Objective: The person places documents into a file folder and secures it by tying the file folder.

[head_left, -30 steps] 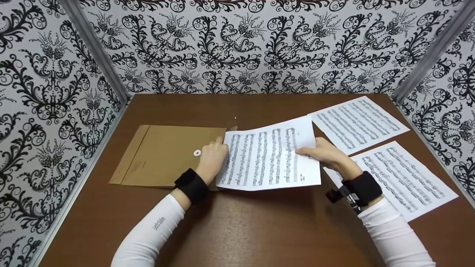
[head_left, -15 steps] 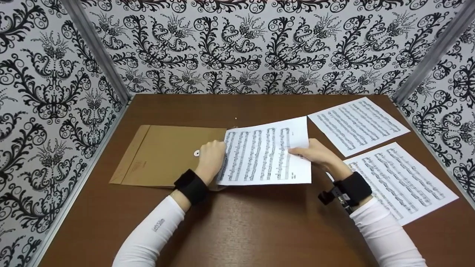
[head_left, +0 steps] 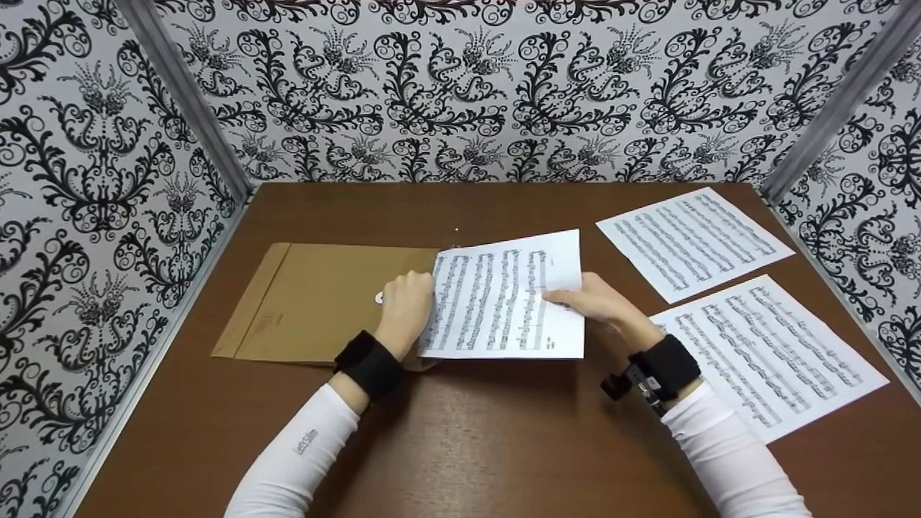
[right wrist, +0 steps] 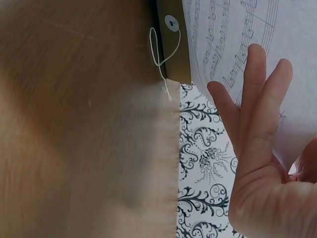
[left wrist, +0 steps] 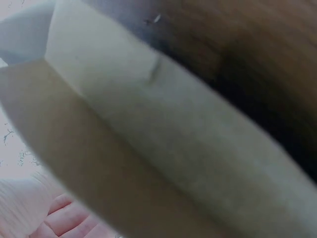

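A brown paper envelope [head_left: 316, 302] lies flat on the left of the table, its mouth facing right. My left hand [head_left: 407, 309] grips the upper layer at that mouth; in the left wrist view the envelope's edge [left wrist: 138, 124] bulges apart close to the lens, partly hiding the fingers. A sheet of music [head_left: 496, 309] extends rightward from the mouth, its left end hidden there. At its right end my right hand [head_left: 604, 306] pinches it, thumb on top. In the right wrist view, straight fingers [right wrist: 255, 94] support the sheet from beneath.
Two more music sheets, one at the far right [head_left: 694, 244] and one nearer [head_left: 777, 360], lie on the brown table [head_left: 475, 439]. A white string [right wrist: 157, 54] hangs from the envelope's button [right wrist: 172, 23]. Patterned walls [head_left: 460, 86] enclose the back and sides.
My right hand has moved left with the sheet, so less of it shows outside the envelope. The left hand stays at the mouth, shifting only slightly left.
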The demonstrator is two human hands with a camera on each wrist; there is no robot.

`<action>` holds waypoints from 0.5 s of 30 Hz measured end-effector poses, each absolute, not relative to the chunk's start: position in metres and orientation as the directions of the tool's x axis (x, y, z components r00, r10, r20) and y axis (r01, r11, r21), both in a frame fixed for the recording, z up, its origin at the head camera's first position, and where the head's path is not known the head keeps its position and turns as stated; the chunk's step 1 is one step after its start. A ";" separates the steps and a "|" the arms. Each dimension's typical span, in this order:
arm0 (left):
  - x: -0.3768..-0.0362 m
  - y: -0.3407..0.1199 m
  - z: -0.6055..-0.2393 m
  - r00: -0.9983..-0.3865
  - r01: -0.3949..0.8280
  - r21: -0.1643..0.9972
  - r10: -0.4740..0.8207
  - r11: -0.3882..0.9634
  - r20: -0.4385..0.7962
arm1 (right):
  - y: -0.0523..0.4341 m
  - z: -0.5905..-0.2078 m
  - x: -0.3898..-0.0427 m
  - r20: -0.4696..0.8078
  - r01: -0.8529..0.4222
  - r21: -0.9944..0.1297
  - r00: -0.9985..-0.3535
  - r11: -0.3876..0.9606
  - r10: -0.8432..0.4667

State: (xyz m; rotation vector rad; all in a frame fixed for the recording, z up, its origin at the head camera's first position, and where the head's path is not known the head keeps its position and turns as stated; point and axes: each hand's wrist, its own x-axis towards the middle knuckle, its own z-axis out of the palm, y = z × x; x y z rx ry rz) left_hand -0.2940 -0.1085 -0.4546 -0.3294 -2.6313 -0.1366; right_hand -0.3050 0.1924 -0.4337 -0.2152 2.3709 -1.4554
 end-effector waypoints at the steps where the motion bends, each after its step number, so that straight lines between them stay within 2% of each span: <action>1: -0.294 -0.109 -0.455 -0.855 0.254 0.030 0.210 0.967 0.474 | 0.191 -0.435 -0.305 -0.212 0.050 -0.887 -0.928 0.460 -0.307; 6: -0.293 -0.109 -0.458 -0.852 0.246 0.007 0.212 0.969 0.478 | 0.183 -0.440 -0.305 -0.200 0.041 -0.899 -0.925 0.437 -0.325; 15: -0.291 -0.106 -0.456 -0.830 0.256 0.024 0.207 0.967 0.518 | 0.164 -0.447 -0.308 -0.200 0.099 -0.948 -0.926 0.304 -0.321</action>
